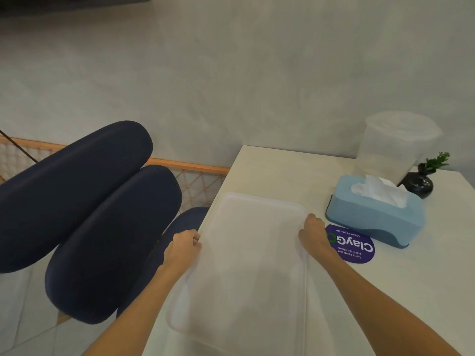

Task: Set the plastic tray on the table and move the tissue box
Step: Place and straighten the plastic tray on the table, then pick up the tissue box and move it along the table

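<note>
A translucent white plastic tray (pixel 246 258) lies lengthwise over the left part of the white table (pixel 411 291), its left rim at the table's left edge. My left hand (pixel 183 249) grips the tray's left rim and my right hand (pixel 314 236) grips its right rim. Whether the tray rests flat on the table or is held just above it, I cannot tell. A light blue tissue box (pixel 370 217) with white tissue sticking out of its top stands on the table to the right of the tray, apart from my right hand.
A round purple sticker (pixel 357 246) lies on the table between tray and tissue box. Behind the box stand a clear plastic container (pixel 393 147) and a small black vase (pixel 420 183) with a green sprig. Dark blue cushioned chairs (pixel 102 219) sit left of the table.
</note>
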Available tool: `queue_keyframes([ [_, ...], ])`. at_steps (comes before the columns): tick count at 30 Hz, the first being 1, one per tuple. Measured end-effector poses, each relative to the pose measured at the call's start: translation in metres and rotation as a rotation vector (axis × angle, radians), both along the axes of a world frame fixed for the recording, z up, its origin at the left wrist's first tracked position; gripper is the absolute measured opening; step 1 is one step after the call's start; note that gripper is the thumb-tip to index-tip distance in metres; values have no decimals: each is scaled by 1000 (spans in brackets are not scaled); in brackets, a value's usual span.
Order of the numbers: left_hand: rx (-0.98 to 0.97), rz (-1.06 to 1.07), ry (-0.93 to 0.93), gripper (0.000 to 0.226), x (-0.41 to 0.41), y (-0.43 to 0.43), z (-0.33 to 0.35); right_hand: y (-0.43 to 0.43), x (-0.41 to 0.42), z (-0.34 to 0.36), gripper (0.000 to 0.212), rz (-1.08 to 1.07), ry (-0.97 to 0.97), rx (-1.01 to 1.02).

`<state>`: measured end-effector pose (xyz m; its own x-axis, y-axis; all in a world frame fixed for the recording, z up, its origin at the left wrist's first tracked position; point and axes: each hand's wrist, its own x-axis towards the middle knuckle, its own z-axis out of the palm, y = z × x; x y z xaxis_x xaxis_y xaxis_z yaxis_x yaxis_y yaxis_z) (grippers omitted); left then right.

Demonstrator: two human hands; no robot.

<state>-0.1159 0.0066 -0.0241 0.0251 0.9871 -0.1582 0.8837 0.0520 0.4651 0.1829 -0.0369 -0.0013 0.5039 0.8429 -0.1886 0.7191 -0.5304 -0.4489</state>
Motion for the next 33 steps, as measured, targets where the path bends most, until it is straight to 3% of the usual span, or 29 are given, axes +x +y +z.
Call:
queue_keyframes([
  [9,-25,-7,-2,19,-2,-2,3,-7,-2,1,25,30,-79,-47],
  [15,-41,-23,-20,20,-6,-7,5,-8,-2,-1,25,15,16,-28],
  [22,-60,-61,-18,20,-4,-9,6,-18,-1,0,24,-7,-49,-77],
  [28,-29,-93,103,35,7,-4,24,-23,14,13,31,-2,-43,37],
  [33,70,-150,-5,39,46,4,48,-24,37,38,33,34,-98,197],
])
